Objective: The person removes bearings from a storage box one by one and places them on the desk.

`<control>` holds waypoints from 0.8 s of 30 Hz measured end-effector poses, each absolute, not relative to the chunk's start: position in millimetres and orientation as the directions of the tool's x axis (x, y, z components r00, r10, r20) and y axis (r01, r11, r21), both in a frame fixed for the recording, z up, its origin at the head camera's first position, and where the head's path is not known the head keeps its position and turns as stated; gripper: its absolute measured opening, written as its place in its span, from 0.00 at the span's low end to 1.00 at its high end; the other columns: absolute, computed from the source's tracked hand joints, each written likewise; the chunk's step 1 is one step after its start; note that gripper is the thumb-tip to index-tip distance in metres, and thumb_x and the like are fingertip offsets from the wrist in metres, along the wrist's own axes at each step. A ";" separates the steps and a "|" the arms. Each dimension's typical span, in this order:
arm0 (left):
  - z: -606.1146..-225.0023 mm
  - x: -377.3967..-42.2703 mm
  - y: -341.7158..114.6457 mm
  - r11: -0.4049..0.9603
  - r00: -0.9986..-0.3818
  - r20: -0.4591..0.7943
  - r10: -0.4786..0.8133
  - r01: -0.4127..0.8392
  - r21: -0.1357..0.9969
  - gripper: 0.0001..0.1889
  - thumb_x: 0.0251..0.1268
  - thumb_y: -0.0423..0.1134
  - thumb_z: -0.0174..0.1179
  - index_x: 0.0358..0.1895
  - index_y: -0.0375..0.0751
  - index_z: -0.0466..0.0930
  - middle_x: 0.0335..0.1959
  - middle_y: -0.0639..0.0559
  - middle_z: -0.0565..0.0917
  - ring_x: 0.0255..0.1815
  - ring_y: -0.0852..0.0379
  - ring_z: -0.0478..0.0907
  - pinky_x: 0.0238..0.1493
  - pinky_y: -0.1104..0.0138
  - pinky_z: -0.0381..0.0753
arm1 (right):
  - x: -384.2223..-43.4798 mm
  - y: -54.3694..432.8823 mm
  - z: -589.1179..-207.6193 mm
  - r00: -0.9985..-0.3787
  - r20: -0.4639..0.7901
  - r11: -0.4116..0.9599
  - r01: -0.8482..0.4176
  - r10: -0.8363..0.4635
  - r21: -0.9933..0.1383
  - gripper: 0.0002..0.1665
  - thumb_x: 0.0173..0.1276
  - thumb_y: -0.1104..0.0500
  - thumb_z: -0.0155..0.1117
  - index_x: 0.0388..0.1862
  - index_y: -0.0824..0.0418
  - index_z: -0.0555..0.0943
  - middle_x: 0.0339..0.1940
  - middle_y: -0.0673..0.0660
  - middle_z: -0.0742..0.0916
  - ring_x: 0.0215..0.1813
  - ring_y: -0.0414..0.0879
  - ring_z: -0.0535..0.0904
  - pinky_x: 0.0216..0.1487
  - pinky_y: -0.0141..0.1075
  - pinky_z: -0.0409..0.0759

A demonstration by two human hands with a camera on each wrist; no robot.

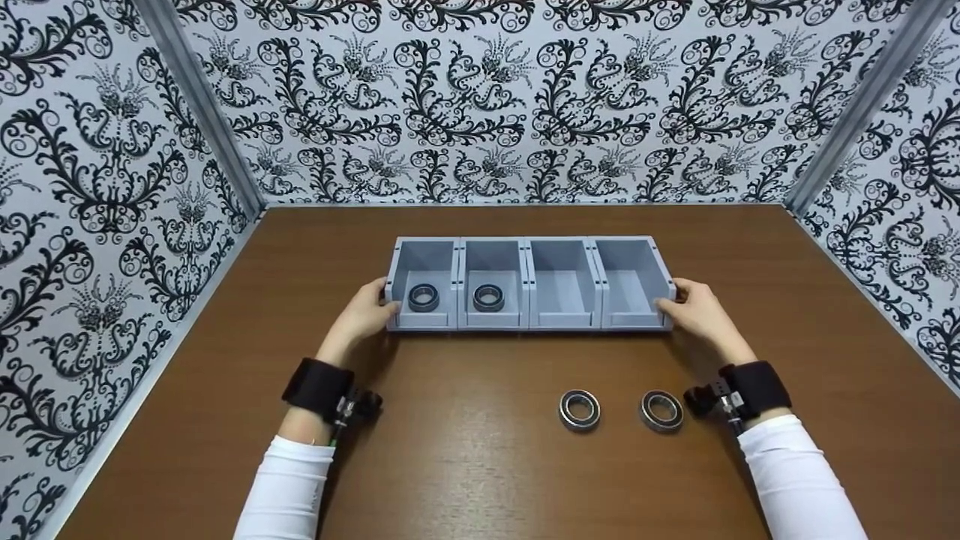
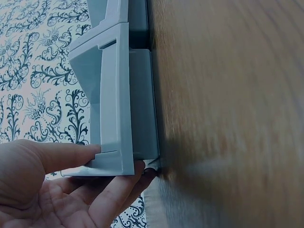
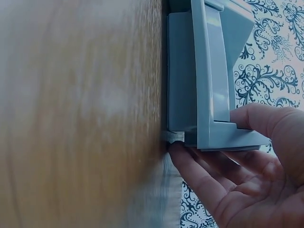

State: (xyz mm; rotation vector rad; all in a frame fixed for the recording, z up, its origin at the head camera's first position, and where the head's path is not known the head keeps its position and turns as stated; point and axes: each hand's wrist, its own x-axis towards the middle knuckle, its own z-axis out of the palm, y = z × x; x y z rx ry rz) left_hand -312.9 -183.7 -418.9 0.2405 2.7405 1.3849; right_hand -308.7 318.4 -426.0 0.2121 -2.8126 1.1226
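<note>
Hands are sitting well apart, one at each end of the grey four-compartment tray (image 1: pixel 529 324) in the middle of the brown table (image 1: pixel 465 480). Left hand (image 1: pixel 365 313) is gripping the tray's left end wall, right hand (image 1: pixel 696 307) its right end wall. Head view is showing contents the wrist cameras are missing: one bearing ring (image 1: pixel 423 297) lying in the leftmost compartment, a second bearing (image 1: pixel 488 297) in the next one, and two loose bearings (image 1: pixel 579 409) lying on the table nearer the person, just beside each other and close to the right wrist. Left wrist view is giving the grip detail: thumb (image 2: pixel 66 154) lying over the tray's front corner, fingers reaching under the end wall. Right wrist view is mirroring this, fingertips (image 3: pixel 183 154) touching the bottom edge by the table.
</note>
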 end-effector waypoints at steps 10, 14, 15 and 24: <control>-416.7 -310.6 -185.5 0.592 -0.983 0.035 0.180 0.137 0.794 0.25 0.69 0.25 0.48 0.68 0.20 0.64 0.61 0.25 0.77 0.59 0.39 0.77 0.59 0.54 0.77 | -311.3 315.7 -424.4 -0.983 0.153 0.688 -0.180 -0.101 -0.703 0.24 0.69 0.64 0.59 0.59 0.80 0.75 0.49 0.77 0.85 0.36 0.32 0.76 0.37 0.20 0.72; -416.9 -310.6 -185.1 0.592 -0.984 0.029 0.176 0.129 0.796 0.25 0.69 0.25 0.48 0.68 0.20 0.63 0.61 0.25 0.76 0.60 0.40 0.76 0.59 0.55 0.77 | -311.0 315.3 -424.8 -0.983 0.151 0.688 -0.181 -0.104 -0.703 0.24 0.69 0.66 0.58 0.60 0.81 0.74 0.50 0.78 0.84 0.37 0.34 0.77 0.37 0.20 0.72; -416.9 -310.6 -184.8 0.594 -0.984 0.028 0.174 0.128 0.794 0.25 0.70 0.25 0.48 0.68 0.20 0.63 0.61 0.25 0.76 0.60 0.40 0.76 0.60 0.54 0.77 | -310.7 315.3 -424.7 -0.983 0.150 0.690 -0.181 -0.105 -0.701 0.24 0.69 0.66 0.58 0.60 0.81 0.74 0.50 0.77 0.84 0.37 0.35 0.77 0.37 0.20 0.72; -417.5 -311.8 -182.7 0.581 -0.987 0.021 0.162 0.112 0.806 0.25 0.69 0.25 0.48 0.68 0.19 0.63 0.62 0.25 0.76 0.63 0.38 0.75 0.65 0.51 0.75 | -310.9 316.5 -425.9 -0.988 0.115 0.692 -0.153 -0.101 -0.706 0.25 0.69 0.66 0.57 0.61 0.80 0.73 0.51 0.77 0.84 0.40 0.37 0.78 0.38 0.20 0.73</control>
